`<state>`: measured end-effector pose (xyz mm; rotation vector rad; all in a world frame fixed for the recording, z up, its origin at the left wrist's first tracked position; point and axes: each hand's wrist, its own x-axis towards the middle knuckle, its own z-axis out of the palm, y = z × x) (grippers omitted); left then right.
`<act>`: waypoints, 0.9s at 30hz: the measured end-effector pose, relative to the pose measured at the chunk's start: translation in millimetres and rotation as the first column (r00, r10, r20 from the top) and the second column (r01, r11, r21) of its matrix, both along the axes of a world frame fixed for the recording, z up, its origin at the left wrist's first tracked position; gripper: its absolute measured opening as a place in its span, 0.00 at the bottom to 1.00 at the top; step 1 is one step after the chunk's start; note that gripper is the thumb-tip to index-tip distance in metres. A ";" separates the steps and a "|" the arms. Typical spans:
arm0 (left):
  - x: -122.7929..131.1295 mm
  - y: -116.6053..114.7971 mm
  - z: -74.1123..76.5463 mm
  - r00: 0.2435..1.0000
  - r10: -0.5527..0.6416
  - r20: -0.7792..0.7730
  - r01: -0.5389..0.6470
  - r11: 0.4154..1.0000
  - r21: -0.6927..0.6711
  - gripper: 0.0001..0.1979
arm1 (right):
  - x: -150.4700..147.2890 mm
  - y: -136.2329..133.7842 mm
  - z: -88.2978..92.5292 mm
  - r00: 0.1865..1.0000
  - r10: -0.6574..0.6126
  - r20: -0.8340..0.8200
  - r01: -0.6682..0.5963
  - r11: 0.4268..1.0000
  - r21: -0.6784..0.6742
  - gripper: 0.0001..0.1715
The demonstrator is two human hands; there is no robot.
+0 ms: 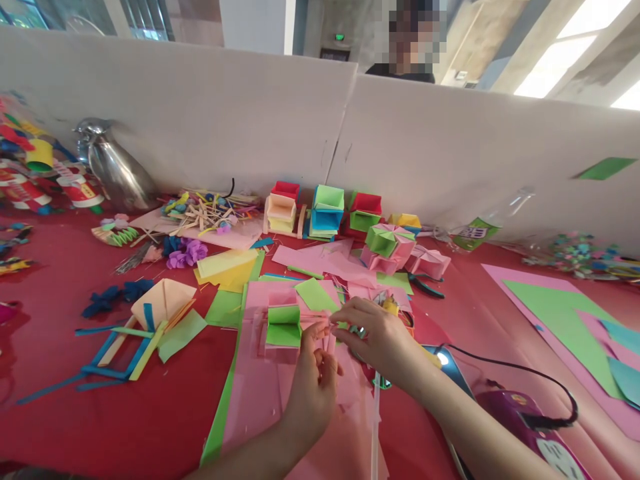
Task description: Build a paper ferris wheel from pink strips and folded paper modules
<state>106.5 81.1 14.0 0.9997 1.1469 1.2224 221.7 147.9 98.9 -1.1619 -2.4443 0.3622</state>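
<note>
Both hands meet over a stack of pink paper sheets (255, 413). My left hand (317, 383) is closed, with fingertips pinched near a narrow pink piece; what it holds is too small to name. My right hand (383, 337) reaches in from the right, its fingertips pinched at the same spot. Just left of my fingers sits a small folded paper chair (284, 327), green inside with pink sides. A green paper square (315, 293) lies behind it. Below my right hand runs a thin whitish stick (375, 427).
Several folded paper boxes (327, 210) stand along the white partition (225, 127). Left lies a paper-and-strip construction (133, 340); a steel jug (117, 167) stands behind. Pliers (427, 285), a phone (450, 373) and a purple power strip (525, 427) lie right. A person (400, 69) is beyond the partition.
</note>
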 end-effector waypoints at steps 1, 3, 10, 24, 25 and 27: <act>-0.4 0.2 0.1 1.000 0.001 0.000 -0.001 1.000 0.000 0.20 | -0.8 0.2 0.3 1.000 -0.004 0.006 0.004 1.000 -0.003 0.07; -0.8 1.4 0.7 1.000 0.004 -0.002 -0.004 1.000 0.000 0.19 | -2.0 1.0 0.5 1.000 -0.006 0.018 0.006 1.000 -0.004 0.07; -0.8 -6.9 2.9 0.992 -0.017 -0.125 0.021 0.999 0.035 0.22 | -2.6 3.2 0.7 1.000 -0.013 0.023 0.014 0.999 -0.040 0.07; -70.0 70.8 137.1 -0.129 0.148 -0.981 0.726 0.687 0.008 0.09 | 16.3 -3.3 -35.2 0.951 -0.237 -0.200 0.165 0.932 -0.322 0.20; -62.5 84.3 137.3 -0.240 0.042 -0.970 0.741 0.654 -0.155 0.10 | 16.5 -3.0 -39.3 0.945 -0.240 -0.224 0.154 0.926 -0.345 0.20; -47.7 102.0 132.6 -0.353 -0.115 -0.928 0.712 0.611 -0.347 0.10 | 15.1 -3.1 -44.8 0.931 -0.243 -0.274 0.133 0.921 -0.366 0.17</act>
